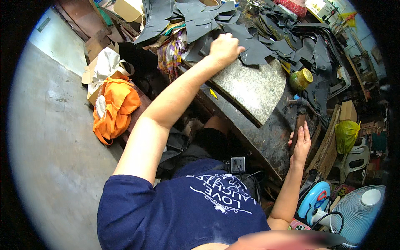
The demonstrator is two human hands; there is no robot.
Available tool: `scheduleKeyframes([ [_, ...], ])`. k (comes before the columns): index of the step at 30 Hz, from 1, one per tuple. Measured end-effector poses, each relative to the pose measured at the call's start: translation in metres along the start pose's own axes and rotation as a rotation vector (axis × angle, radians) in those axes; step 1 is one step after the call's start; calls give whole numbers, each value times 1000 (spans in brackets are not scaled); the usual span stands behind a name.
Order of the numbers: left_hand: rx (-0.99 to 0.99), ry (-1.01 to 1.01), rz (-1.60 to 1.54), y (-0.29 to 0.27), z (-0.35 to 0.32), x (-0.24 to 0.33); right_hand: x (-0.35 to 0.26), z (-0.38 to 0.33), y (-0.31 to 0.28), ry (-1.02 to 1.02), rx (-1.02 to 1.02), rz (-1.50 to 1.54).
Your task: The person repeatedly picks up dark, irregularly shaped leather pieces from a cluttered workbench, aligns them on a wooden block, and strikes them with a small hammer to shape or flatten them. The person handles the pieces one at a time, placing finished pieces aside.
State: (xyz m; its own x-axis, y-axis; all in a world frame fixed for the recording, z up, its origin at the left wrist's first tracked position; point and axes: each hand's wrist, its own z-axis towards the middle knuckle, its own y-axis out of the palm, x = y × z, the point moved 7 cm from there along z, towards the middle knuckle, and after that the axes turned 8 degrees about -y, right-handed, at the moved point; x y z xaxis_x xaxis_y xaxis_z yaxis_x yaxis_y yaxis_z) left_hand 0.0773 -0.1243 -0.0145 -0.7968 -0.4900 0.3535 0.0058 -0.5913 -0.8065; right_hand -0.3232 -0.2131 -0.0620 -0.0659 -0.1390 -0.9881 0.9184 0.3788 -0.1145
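Reaching across the counter (266,137), left hand (224,48): fingers curled down onto a dark grey cut sheet (254,49) lying at the far edge of a speckled stone slab (254,85); whether the grip is closed on the sheet or only pressing it cannot be told.

Right hand (301,143): at the near right edge of the counter, fingers wrapped around the brown handle of a hammer (299,114), grip closed on it; the dark head lies on the counter just beyond the fingertips.

Stone slab: flat, rounded outline, resting mid-counter between the two hands.

Pile of dark grey cut pieces (200,18): heaped along the far edge of the counter, spreading to the far right corner, overlapping one another.

Yellow-lidded jar (301,79): just beside the slab's right edge, tilted.

Orange cloth bag (114,108): off the counter's left end, on a low bench.

Pale blue fan (360,214): below the counter's near right corner.
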Motion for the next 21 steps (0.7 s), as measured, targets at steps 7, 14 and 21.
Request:
scheduleKeyframes([
  [7, -59, 135, 268, 31, 18, 31, 3, 0, -2, 21, 29, 3],
  [14, 216, 191, 202, 6, 6, 38, 3, 0, -2, -4, 0, 28],
  [21, 65, 345, -51, -6, -52, 96, 4, 2, -2, -8, -28, 26],
])
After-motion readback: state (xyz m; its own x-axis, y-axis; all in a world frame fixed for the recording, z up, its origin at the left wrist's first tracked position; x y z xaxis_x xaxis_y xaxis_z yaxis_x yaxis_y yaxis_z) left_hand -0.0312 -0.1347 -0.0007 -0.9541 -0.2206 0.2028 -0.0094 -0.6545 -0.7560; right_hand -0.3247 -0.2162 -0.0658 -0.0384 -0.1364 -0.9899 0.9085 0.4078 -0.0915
